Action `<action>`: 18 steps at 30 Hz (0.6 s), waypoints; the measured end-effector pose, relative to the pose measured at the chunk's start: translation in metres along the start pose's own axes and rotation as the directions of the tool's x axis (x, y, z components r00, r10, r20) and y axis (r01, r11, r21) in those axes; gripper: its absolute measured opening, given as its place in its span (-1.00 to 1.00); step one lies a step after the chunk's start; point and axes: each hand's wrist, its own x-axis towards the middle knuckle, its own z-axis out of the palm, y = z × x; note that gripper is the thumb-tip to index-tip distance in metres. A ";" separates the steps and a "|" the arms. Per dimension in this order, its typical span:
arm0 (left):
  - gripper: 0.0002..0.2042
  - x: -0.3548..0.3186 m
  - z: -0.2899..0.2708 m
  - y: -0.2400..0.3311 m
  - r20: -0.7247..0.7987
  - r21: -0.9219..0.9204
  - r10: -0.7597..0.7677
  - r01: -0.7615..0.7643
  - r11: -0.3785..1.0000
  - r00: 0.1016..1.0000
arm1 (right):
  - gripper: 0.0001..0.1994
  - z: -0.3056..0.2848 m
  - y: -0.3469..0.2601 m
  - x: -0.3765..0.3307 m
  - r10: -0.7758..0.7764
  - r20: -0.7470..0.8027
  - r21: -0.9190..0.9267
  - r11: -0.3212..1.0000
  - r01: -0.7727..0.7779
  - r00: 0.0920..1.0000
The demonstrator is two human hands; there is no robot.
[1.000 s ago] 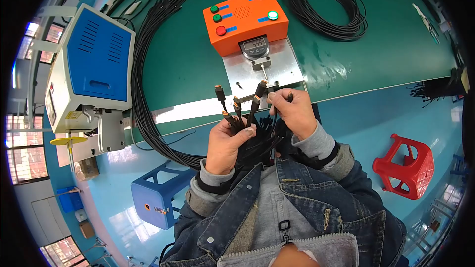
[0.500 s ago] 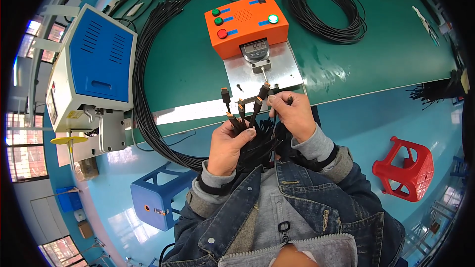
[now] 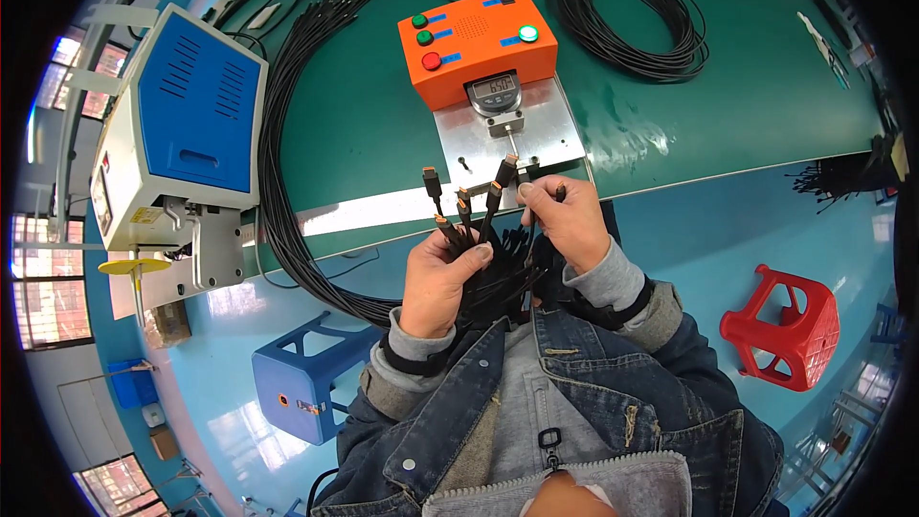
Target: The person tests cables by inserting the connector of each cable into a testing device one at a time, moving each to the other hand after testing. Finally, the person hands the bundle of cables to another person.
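My left hand (image 3: pixel 436 278) is closed around a bunch of black cables, whose plugs (image 3: pixel 432 182) with orange tips fan upward past the thumb. Pinched between the right hand's (image 3: pixel 571 225) thumb and finger is another black cable (image 3: pixel 532 220). Its plug end is at the metal probe (image 3: pixel 512 142) under a digital gauge (image 3: pixel 494 93); whether the two touch I cannot tell. The gauge sits at the front of an orange box (image 3: pixel 479 33) with coloured buttons, one lit. Beneath the probe is a silver metal plate (image 3: pixel 555 134). More cable ends hang below my hands, partly hidden.
A blue and white machine (image 3: pixel 196 105) stands at the left. A long black cable bundle (image 3: pixel 278 163) curves over the green table (image 3: pixel 345 134) and down its edge. Another cable coil (image 3: pixel 661 57) lies at the back right. A blue stool (image 3: pixel 297 383) and a red stool (image 3: pixel 790 325) stand below.
The plugs in my left hand have shifted slightly left and up. The gauge's reading has changed a little. My right hand has stayed nearly still at the probe.
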 end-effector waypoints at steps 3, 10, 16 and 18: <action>-0.88 0.000 -0.001 -0.001 -0.001 -0.005 0.004 -0.004 1.000 1.000 | -0.81 0.000 0.001 -0.002 -0.005 0.001 0.007 1.000 0.005 1.000; -0.88 -0.003 0.000 0.000 -0.019 -0.042 0.004 -0.005 0.999 1.000 | -0.82 0.002 0.003 -0.002 -0.008 -0.007 0.009 1.000 0.008 1.000; -0.87 0.000 0.003 0.001 0.003 -0.029 -0.017 0.017 0.999 1.000 | -0.81 -0.003 -0.003 0.001 0.039 -0.037 0.017 0.999 -0.038 0.999; -0.87 0.000 0.004 0.003 -0.036 -0.044 -0.012 0.010 0.999 0.999 | -0.80 0.001 -0.005 0.005 0.031 -0.029 0.003 1.000 -0.031 0.999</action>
